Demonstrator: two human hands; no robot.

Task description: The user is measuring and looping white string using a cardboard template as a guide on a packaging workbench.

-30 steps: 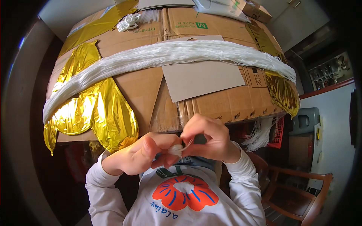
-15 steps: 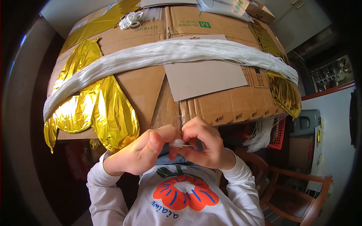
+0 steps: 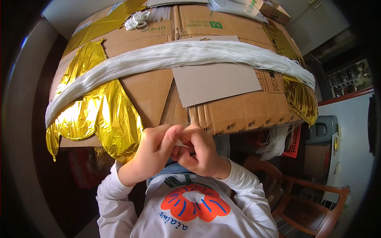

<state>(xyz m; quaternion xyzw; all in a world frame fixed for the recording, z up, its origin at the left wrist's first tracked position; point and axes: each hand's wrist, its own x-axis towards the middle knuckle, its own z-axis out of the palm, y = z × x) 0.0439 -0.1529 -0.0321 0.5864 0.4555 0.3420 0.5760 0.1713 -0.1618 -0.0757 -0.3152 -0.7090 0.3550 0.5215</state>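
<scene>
Close together in front of my shirt, at the near edge of the cardboard-covered table, are my left hand (image 3: pixel 154 148) and my right hand (image 3: pixel 201 150). Both are closed around a small wad of white string (image 3: pixel 182 144). Only a little of the string shows between the fingers; the rest is hidden. Beyond the hands a long hank of white string (image 3: pixel 178 53) lies across the table from left to right. It rests partly over a grey card (image 3: pixel 218 87) and over crumpled gold foil balloons (image 3: pixel 117 115) on the left.
Flattened brown cardboard (image 3: pixel 151 95) covers the table. A loose coil of white cord (image 3: pixel 137 20) sits at the far left. More gold foil (image 3: pixel 299 95) hangs at the right edge, above a red basket (image 3: pixel 293 141). A wooden chair (image 3: pixel 309 206) stands at the lower right.
My hands have drawn closer together, the right one moving left. The white string, visible as a small coil at the fingers before, is now mostly covered.
</scene>
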